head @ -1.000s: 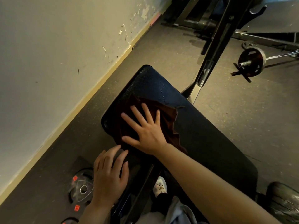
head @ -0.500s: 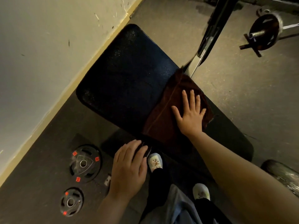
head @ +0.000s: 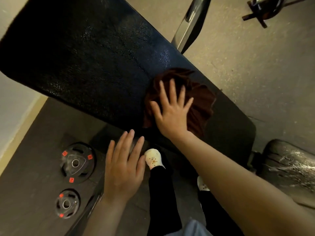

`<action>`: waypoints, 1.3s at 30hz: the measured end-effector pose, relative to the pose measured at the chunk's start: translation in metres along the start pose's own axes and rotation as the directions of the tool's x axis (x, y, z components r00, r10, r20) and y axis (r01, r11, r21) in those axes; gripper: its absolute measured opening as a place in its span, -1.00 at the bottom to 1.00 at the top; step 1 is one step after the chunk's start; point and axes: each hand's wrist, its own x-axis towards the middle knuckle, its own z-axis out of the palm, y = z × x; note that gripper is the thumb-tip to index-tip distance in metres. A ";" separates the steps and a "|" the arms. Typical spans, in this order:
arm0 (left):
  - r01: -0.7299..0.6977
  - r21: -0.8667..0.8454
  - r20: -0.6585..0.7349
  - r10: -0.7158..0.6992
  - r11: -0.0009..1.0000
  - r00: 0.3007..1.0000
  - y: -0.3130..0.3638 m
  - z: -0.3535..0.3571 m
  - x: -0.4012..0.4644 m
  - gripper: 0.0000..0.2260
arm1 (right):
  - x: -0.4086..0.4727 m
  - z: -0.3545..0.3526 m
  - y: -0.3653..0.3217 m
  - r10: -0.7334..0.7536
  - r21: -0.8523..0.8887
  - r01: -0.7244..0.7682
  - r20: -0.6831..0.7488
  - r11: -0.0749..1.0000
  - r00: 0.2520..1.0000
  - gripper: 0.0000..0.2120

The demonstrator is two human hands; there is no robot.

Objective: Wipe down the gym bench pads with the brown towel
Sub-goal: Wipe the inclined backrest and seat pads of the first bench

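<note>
The black bench pad [head: 88, 62] runs from upper left to lower right across the head view, its surface speckled with wet shine. A bunched brown towel [head: 199, 103] lies on the pad near its near edge. My right hand [head: 170, 109] presses flat on the towel with fingers spread. My left hand [head: 124, 167] hovers lower, just below the pad's near edge, fingers apart and holding nothing. Part of the towel is hidden under my right hand.
Two black weight plates [head: 76, 162] [head: 67, 203] with red marks lie on the floor at lower left. My white shoes [head: 154, 158] stand beneath the pad. A silver frame bar [head: 190, 24] rises at the top, a loaded barbell end [head: 265, 5] beyond it, and a worn roller pad [head: 289, 166] at right.
My right hand has slid the towel from the pad's left end toward the right and near edge, bunching it. The camera has dropped closer to the pad. My left hand stays low.
</note>
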 end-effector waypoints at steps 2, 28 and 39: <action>0.047 -0.031 -0.037 -0.048 0.998 0.998 0.008 -0.006 -0.007 -0.62 | -0.013 0.011 -0.015 -0.144 -0.027 0.143 -0.036 0.989 0.989 -0.39; -0.113 0.026 0.135 0.108 0.993 0.985 0.134 0.144 -0.011 -0.52 | -0.083 0.026 0.231 0.324 0.068 -0.324 0.018 0.944 0.946 -0.32; -0.080 0.116 0.241 0.050 0.990 0.969 0.187 0.160 -0.023 -0.47 | -0.170 0.036 0.293 -0.016 0.046 0.010 0.121 0.999 0.993 -0.36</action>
